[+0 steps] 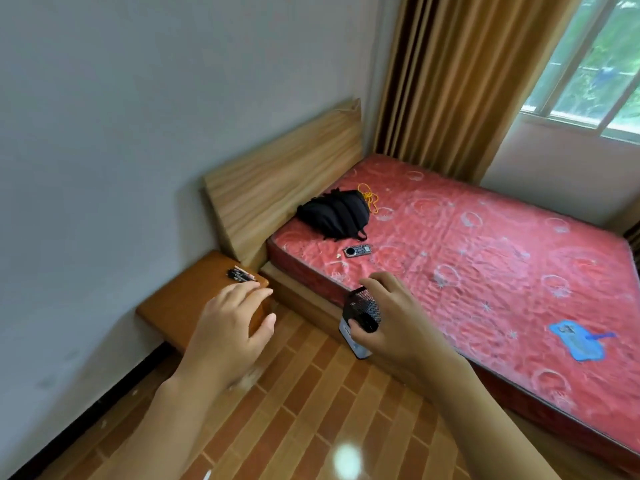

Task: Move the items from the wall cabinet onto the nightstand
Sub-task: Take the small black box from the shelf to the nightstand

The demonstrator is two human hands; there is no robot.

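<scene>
Head view, right hand (pixel 388 320): I see my fingers curled round a black mesh cup (pixel 362 308) and a pale flat thing under it, above the floor beside the bed.
Left hand (pixel 230 327): fingers relaxed and loosely spread, holding nothing, over the nightstand (pixel 180 303).
Nightstand top: small dark items (pixel 239 274) lie at its far edge.
Mattress (pixel 485 258): black backpack (pixel 334 213), yellow cord (pixel 370 197), remote (pixel 357 251), blue packet (pixel 576 339).
In the way: the bed frame, just right of the nightstand.

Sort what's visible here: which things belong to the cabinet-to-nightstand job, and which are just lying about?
Part of the job:
- nightstand
- small dark items already on its far corner
- black mesh cup and a white device, both gripped by the right hand
- left hand, holding nothing, over the nightstand

Lying about, all on the bed:
- black backpack
- orange cord
- remote
- blue packet
</scene>
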